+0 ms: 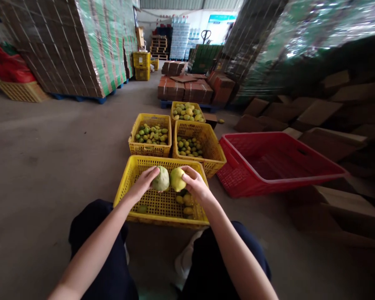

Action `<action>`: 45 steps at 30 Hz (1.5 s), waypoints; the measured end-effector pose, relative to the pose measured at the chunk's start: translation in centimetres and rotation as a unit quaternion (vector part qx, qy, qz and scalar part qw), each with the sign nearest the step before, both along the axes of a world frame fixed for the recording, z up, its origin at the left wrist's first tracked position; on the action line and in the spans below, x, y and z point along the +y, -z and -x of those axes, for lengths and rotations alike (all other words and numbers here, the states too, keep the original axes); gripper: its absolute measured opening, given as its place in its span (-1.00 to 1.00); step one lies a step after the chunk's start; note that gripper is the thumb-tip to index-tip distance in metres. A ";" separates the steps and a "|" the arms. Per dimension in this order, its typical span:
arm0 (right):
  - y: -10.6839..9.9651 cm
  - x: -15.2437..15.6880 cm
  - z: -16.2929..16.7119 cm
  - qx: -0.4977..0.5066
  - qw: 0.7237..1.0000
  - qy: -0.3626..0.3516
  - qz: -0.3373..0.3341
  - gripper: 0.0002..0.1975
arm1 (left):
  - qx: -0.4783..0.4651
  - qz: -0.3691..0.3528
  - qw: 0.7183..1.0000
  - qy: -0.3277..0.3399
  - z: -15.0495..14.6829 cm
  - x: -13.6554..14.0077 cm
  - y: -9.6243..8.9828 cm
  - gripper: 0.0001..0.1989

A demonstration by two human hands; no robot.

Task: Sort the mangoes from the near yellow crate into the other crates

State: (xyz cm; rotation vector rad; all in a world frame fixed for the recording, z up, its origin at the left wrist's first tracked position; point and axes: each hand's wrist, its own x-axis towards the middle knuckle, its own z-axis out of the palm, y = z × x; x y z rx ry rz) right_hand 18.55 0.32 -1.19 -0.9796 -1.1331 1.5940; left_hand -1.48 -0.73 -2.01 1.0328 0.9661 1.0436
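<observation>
My left hand [144, 182] grips a pale green, roundish fruit [161, 179] with mottled skin, thumb on its upper side. Close beside it, my right hand [197, 186] has its thumb and fingers closed around a smooth yellow fruit [177, 180]. Both fruits are held up over the near yellow crate [120, 191], a narrow gap between them. Inside that crate, several yellow fruits [188, 211] lie at the right side, partly under my right hand. A greenish fruit [142, 208] rests at its left front, partly hidden by my left forearm.
Beyond stand a left yellow crate [150, 117], a right yellow crate [212, 143] and a far yellow crate [174, 105], all holding green and yellow fruits. A red crate [237, 183] sits at right, beside cardboard boxes [350, 208]. Wrapped pallet stacks [65, 50] rise behind.
</observation>
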 end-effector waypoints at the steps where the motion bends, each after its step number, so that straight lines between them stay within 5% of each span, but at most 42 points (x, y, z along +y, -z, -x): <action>1: 0.2 0.1 0.2 0.021 0.999 -0.014 0.031 -0.49 | -0.022 0.055 0.998 0.012 -0.1 0.1 0.0 -0.36; 7: 1.1 1.0 1.2 0.050 0.989 -0.043 0.135 -0.65 | -0.062 0.204 0.977 -0.009 -0.9 0.6 -0.5 -0.42; 16: 1.5 0.9 1.3 0.061 0.990 -0.041 0.125 -0.65 | -0.048 0.185 0.981 -0.007 -0.7 0.5 0.3 -0.42; 19: 1.1 0.8 0.9 0.045 0.997 0.016 0.063 -0.60 | -0.040 0.066 0.995 -0.064 -0.6 0.0 0.3 -0.47; 23: 0.5 0.5 0.3 -0.051 0.981 0.146 -0.120 -0.50 | 0.046 -0.179 0.975 -0.125 0.0 -0.5 -0.2 -0.47; 29: 0.7 -0.5 0.5 -0.136 0.921 0.182 -0.318 -0.52 | 0.236 -0.424 0.856 -0.178 0.7 -1.0 -0.4 -0.48; 32: 0.7 -0.8 0.9 -0.130 0.898 0.178 -0.381 -0.51 | 0.269 -0.488 0.809 -0.185 0.6 -1.1 -0.3 -0.46; 34: 0.5 -0.9 0.9 -0.117 0.893 0.167 -0.401 -0.51 | 0.237 -0.478 0.825 -0.183 0.3 -1.1 -0.1 -0.43; 39: -0.1 -0.4 0.5 -0.093 0.911 0.150 -0.372 -0.52 | 0.043 -0.334 0.930 -0.150 0.0 -0.8 -0.2 -0.47; 45: -0.4 0.3 0.6 -0.018 0.980 0.118 -0.157 -0.60 | -0.102 -0.145 0.975 -0.133 -0.5 -0.1 -0.8 -0.63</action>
